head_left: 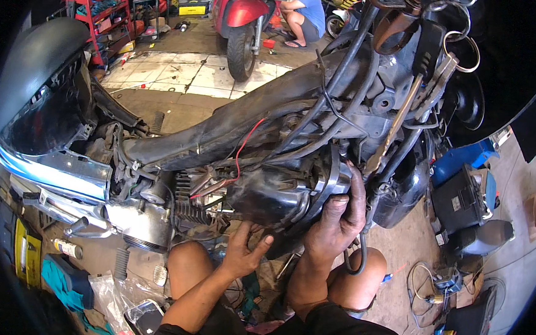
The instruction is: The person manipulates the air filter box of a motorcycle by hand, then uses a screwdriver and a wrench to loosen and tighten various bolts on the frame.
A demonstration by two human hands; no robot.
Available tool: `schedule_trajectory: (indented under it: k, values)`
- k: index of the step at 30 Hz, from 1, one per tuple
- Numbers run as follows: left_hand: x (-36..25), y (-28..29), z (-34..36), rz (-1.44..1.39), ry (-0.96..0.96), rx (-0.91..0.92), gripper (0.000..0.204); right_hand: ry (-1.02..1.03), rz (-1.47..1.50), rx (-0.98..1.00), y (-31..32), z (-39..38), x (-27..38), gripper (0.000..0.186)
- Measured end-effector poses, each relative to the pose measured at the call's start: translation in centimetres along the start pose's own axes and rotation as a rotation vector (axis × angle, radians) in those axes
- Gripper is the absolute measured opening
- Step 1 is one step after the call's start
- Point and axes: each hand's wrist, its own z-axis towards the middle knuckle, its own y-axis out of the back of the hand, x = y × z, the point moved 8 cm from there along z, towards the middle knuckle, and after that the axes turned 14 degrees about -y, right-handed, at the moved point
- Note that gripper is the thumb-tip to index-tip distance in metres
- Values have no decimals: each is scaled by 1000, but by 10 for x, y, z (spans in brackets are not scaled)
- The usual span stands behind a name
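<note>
Black housing sits between both hands, left thumb spread, right fingers upward.

Motorcycle repair workshop. Half-stripped motorcycle right in front of me, cooling fins and red wire exposed. Red scooter parked beyond it, co-worker squatting alongside. Loaded red tool rack far left. Black toolbox on floor to my right, yellow-and-black case to my left.
</note>
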Motion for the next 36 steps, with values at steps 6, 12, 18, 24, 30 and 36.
schedule_trajectory:
  k: [6, 12, 18, 24, 30, 36]
  values:
    - [-19, 5, 7, 66, -51, -20, 34, 3, -1, -29, 0, -2, -2, 39]
    - [-19, 6, 5, 91, -67, -22, 31, -50, 69, -55, 2, -4, -10, 41]
    - [-21, 7, 7, 60, -95, -31, 30, -21, 24, -21, 0, -2, -11, 45]
    - [-27, 8, 10, 62, -93, -44, 29, -27, -24, -20, -3, -4, -11, 47]
    - [-24, 8, 8, 146, -44, -49, 29, 45, -14, -10, -3, -1, -10, 49]
    - [-16, 15, -2, 163, -54, -183, 35, -12, 56, 43, -10, -1, -26, 55]
